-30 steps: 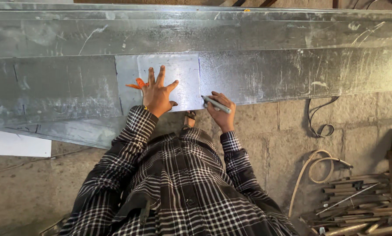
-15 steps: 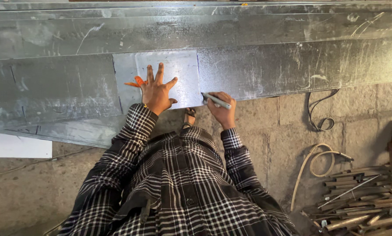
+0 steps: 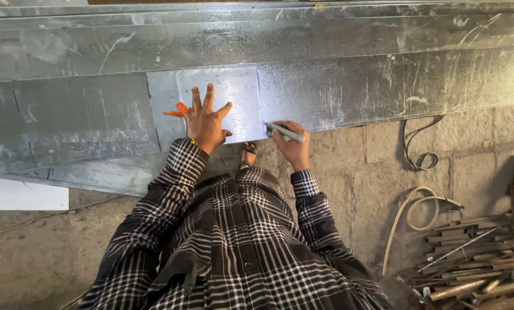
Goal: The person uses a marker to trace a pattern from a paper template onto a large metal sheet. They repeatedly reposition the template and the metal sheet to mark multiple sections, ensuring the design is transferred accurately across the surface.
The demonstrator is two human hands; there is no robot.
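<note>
My left hand (image 3: pixel 206 119) lies flat with fingers spread on a small square sheet-metal piece (image 3: pixel 234 97), pressing it onto a long galvanised metal sheet (image 3: pixel 354 80) on the floor. An orange object (image 3: pixel 179 109) pokes out from under that hand. My right hand (image 3: pixel 291 146) grips a grey marker pen (image 3: pixel 284 132), its tip at the lower right edge of the square piece. Dark drawn lines run along the square's left and right sides. My plaid sleeves and shirt fill the lower middle.
The long sheet's near edge runs across the concrete block floor (image 3: pixel 354 172). A pile of metal rods and scrap (image 3: pixel 475 264) lies at the lower right, with a curled hose (image 3: pixel 417 209) and a strap (image 3: pixel 420 146). A white board (image 3: pixel 22 195) sits at left. My sandalled foot (image 3: pixel 248 154) shows between my arms.
My right hand with the marker has slid down along the square piece's right edge to its lower corner. My left hand stays pressed on the piece.
</note>
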